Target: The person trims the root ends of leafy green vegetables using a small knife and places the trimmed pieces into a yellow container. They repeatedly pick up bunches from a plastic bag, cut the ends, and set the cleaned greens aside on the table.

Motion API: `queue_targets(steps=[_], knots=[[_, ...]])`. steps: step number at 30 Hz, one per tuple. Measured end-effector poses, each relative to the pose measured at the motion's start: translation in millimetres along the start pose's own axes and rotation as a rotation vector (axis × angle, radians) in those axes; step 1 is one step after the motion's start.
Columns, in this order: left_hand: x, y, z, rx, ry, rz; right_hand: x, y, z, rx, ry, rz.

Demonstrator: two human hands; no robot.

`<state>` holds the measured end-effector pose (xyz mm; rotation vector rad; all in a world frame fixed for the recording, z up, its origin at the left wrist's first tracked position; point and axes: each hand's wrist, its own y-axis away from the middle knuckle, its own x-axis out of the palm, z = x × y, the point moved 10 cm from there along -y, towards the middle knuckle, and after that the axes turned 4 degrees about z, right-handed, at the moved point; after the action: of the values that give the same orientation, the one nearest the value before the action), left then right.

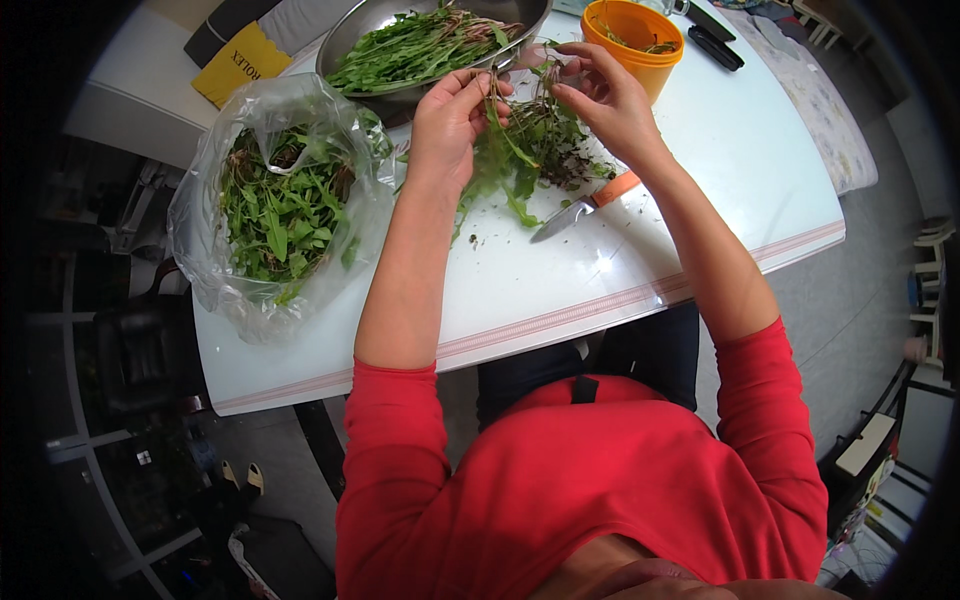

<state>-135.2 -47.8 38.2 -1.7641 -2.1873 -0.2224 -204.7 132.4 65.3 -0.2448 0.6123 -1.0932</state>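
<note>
Above the far half of the table, my left hand [447, 122] is closed in a pinch around the stems of a leafy green plant [497, 98]. Just to its right my right hand [615, 108] is curled, with thumb and forefinger at the plant's thin sprigs. Beneath both hands lies a loose heap of greens [562, 155] with dark bits of debris. A knife [562, 220] with an orange handle rests beside the heap, blade toward the lower left. At left, a clear plastic bag [196, 215] stands open, full of leafy greens [285, 225].
A metal bowl [385, 103] at the back holds greens with pinkish stems. Right of it is an orange tub [640, 72] with plant scraps inside. A black object [716, 48] lies at the far right of the white table [750, 180]. A yellow cloth bag [238, 70] sits back left.
</note>
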Motion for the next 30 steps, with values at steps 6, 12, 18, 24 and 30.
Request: queue_targets(steps=[6,12,18,24,30], knots=[[4,1,3,-0.023,0.006,0.021,14,-9,-22,0.081,0.035,0.081],[2,0,4,-0.023,0.029,0.019,-29,-11,-34,0.002,-0.247,-0.092],[0,-1,2,0.016,0.051,0.017,-94,-5,-12,-0.192,-0.102,-0.142],[-2,0,-3,0.028,0.051,-0.015,-136,-6,-31,-0.088,-0.21,-0.138],[1,-1,-5,0.043,0.012,0.002,-189,-7,-33,-0.114,-0.293,-0.18]])
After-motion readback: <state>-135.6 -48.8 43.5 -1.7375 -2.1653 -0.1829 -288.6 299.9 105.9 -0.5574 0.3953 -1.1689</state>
